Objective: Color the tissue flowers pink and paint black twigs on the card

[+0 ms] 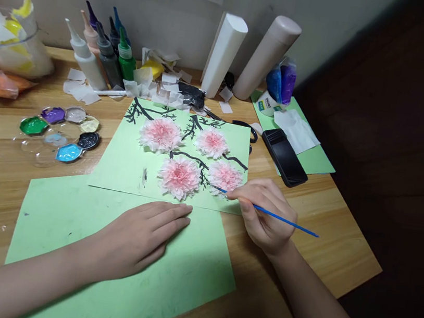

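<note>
Between the fingertips of my right hand (267, 211) is a thin blue paintbrush (286, 220). Its tip points left, beside black twigs painted between the two lower flowers. My left hand (146, 236) lies flat, fingers stretched out, on a plain green sheet (58, 211), its fingertips at the near edge of the picture. That picture is a light green paper (124, 162) with black branches and several fluffy pink-and-white paper flowers (180, 177). A small dark smudge marks the paper left of the lower flowers.
A clear palette (61, 135) with several paint colours sits at left. Behind it stand paint bottles (91, 60), paper scraps (81, 92) and a plastic tub (22, 50). White (224, 58) and beige bottles (265, 58) lean at the wall. A black phone (285, 158) and scissors (252, 136) lie right.
</note>
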{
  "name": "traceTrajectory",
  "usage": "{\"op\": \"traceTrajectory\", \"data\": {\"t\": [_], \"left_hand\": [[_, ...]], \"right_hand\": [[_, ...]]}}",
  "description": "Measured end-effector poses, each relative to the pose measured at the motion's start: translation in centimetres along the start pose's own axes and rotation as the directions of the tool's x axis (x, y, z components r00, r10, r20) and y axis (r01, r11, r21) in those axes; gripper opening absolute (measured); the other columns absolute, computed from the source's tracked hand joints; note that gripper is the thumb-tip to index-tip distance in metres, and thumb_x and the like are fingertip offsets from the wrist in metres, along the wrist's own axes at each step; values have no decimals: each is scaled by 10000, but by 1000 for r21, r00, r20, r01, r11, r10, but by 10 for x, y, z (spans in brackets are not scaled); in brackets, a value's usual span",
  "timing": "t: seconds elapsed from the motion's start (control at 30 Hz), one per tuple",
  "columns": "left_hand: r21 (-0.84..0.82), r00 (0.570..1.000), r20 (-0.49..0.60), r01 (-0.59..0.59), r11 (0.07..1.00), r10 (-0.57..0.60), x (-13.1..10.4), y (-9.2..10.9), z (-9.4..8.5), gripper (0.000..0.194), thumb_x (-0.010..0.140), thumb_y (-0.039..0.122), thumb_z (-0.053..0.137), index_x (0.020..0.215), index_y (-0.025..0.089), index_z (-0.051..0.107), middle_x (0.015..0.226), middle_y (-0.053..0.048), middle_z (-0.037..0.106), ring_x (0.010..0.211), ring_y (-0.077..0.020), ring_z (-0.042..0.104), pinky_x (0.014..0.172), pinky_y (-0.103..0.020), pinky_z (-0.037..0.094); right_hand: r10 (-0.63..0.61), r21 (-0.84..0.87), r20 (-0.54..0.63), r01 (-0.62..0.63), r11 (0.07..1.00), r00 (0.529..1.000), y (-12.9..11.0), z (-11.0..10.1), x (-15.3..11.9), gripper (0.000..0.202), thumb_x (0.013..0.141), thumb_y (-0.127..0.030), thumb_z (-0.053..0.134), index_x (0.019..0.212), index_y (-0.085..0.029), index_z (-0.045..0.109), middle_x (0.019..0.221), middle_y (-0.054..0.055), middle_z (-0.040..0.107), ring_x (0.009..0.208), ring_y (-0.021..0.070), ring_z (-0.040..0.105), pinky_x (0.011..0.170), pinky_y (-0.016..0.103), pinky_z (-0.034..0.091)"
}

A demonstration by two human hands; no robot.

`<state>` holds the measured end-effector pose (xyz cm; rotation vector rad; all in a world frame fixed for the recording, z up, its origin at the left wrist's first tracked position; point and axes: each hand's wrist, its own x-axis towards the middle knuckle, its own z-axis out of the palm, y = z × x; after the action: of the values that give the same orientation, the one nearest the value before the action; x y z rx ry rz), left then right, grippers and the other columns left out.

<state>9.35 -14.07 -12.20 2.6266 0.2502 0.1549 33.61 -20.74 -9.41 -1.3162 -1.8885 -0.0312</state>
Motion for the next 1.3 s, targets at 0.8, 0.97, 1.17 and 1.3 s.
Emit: {"op": "traceTrajectory", "data": {"t": [0.8,0.97,1.17,1.3], "left_hand": [[35,1000,8,-7,999,7,-1,0,0,446,865,139,369,1310,162,386,1406,-64,387,1218,-207,418,1002,-366,409],[34,1000,6,-2,999,2,-1,1,-1,442,867,141,369,1308,160,388,1403,-66,391,1218,-204,418,1009,-360,400],[33,1000,1,-4,999,3,0,1,-1,445,865,138,372,1309,163,390,1401,-68,394,1219,-206,422,1012,-357,399],[26,1000,-2,-2,1000,2,1,0,-1,442,864,138,374,1304,165,396,1396,-71,400,1217,-205,425,1011,-354,400]], "right_hand": [[4,8,34,-5,1000,999,0,1,1,155,835,-96,480,860,-195,596,717,34,653,686,160,544,638,313,455],[-3,28,62,2,1000,998,0,3,1,149,819,-73,501,852,-186,592,708,36,651,695,157,547,647,307,459],[-1,68,68,-4,998,998,-1,6,0,139,822,-80,497,840,-180,592,700,41,644,695,160,547,640,305,459],[-19,77,81,13,997,997,-1,7,1,128,825,-83,496,828,-170,589,685,44,642,679,158,539,627,302,453]]}}
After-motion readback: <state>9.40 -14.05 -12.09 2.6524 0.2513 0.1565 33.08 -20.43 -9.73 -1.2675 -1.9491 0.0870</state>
